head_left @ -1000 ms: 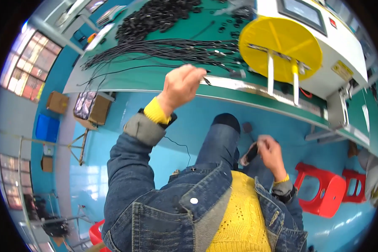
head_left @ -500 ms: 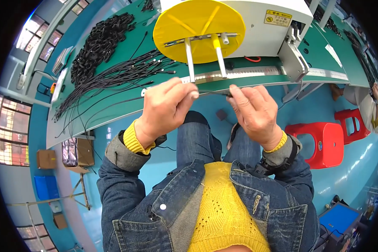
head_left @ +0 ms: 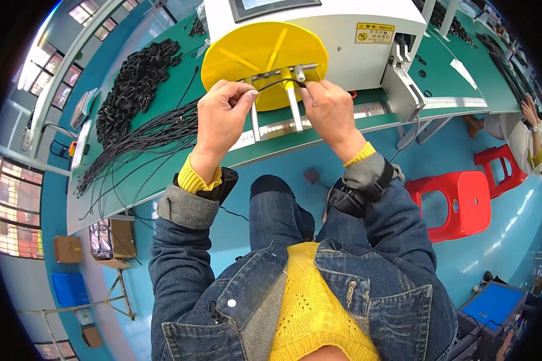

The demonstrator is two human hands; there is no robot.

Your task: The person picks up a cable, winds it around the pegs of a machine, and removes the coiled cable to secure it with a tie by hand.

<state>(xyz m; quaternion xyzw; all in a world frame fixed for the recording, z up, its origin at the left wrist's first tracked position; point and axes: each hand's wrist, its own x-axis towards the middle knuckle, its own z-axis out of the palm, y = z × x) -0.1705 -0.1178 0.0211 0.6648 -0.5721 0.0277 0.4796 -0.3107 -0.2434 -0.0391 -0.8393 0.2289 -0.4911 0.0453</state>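
Note:
A thin black cable (head_left: 277, 82) is stretched between my two hands, bowed slightly upward. My left hand (head_left: 226, 111) pinches it between thumb and forefinger, while my right hand (head_left: 331, 111) grips its other end. Behind the cable stands a yellow disc (head_left: 232, 51) with a metal bar across it. Two rods stick out from that bar toward me: a silver one (head_left: 255, 123) by my left hand and a partly yellow one (head_left: 292, 107) by my right. The cable crosses over the rods near their bases; whether it touches them I cannot tell.
The disc belongs to a white machine (head_left: 355, 60) with a metal bracket (head_left: 403, 90) on its right. On the green table (head_left: 162, 180) lie a bundle of black cables (head_left: 144, 135), a heap of coiled cables (head_left: 135, 87) and a steel ruler (head_left: 451, 103). Red stools (head_left: 473, 204) stand at right.
Both hands have moved up and away from me with the cable, from in front of the rod tips to over the rods by the disc. The whole view has shifted slightly.

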